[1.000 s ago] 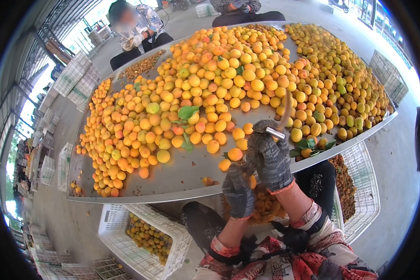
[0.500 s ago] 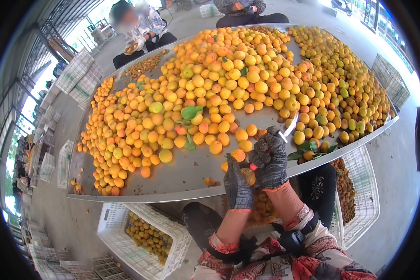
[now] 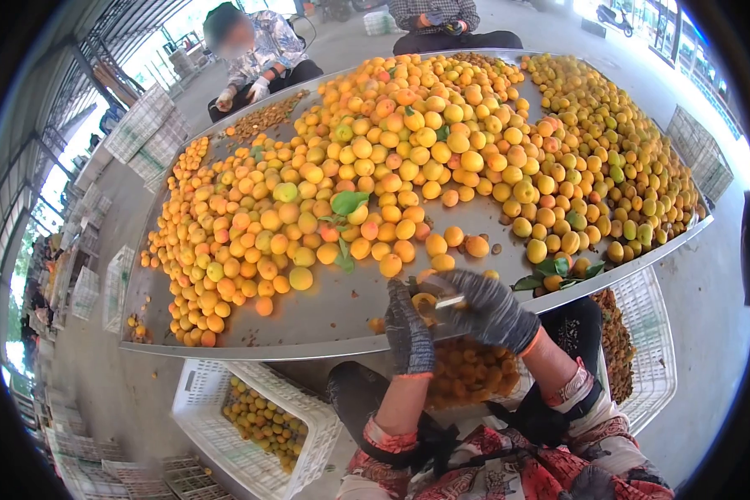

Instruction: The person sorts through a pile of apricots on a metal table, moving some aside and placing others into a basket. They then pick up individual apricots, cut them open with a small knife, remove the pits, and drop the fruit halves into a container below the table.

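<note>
— While both gloved hands meet at the near rim of the metal table (image 3: 325, 312), which one has the apricot (image 3: 425, 302)?
— The left hand (image 3: 408, 329) grasps it, fingers curled under the fruit, right at the table's edge. The right hand (image 3: 487, 307) is clenched on a small knife (image 3: 447, 302), whose blade lies roughly crosswise and touches the apricot from the right.
— So the fruit sits between the two hands?
— Yes, just right of the left palm, level with the right fingertips. Being round, it shows no long axis.
— And beyond?
— Just below the hands, a white crate (image 3: 642, 350) with cut fruit; farther out, the loose apricot pile (image 3: 408, 167) covers the table, nearest ones just beyond the knuckles. At the far side another person's hand (image 3: 258, 87) works.
</note>
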`<state>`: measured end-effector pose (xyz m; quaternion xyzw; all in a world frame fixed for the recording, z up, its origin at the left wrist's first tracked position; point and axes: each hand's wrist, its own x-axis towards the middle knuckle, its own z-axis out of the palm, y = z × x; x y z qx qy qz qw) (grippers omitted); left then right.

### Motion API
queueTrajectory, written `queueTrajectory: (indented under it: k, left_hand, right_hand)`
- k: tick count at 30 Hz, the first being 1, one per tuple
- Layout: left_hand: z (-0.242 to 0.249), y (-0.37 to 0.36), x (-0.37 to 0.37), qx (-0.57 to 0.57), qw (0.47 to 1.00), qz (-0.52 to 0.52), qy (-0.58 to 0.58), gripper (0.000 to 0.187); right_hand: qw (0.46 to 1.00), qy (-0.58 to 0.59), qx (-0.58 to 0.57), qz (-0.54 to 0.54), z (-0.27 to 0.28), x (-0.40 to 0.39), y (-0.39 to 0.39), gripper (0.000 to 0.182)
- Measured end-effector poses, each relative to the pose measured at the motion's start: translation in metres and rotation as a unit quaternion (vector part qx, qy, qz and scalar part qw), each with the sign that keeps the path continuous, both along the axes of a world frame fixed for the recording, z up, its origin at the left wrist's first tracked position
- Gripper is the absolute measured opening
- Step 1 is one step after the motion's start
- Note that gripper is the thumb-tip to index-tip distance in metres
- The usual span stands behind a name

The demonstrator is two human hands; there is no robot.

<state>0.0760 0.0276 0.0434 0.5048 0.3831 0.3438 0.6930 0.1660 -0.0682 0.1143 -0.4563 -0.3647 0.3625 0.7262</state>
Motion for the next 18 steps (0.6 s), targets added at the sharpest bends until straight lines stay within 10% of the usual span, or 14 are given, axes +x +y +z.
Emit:
queueTrajectory:
  k: [1, 4, 18]
  left_hand:
    - [-0.004, -0.001, -0.001, 0.099, 0.995, 0.013, 0.016, 0.047]
    - [0.042, -0.003, -0.007, -0.19, 0.98, -0.058, 0.013, 0.047]
    - [0.002, -0.002, -0.013, 0.074, 0.982, -0.159, 0.068, 0.042]
  right_hand:
    - [0.903, -0.412, -0.123, -0.023, 0.005, -0.008, -0.004, 0.037]
    - [0.856, -0.501, -0.126, -0.035, -0.012, -0.009, -0.008, 0.045]
    - [0.853, -0.485, -0.19, -0.001, 0.01, -0.002, -0.01, 0.049]
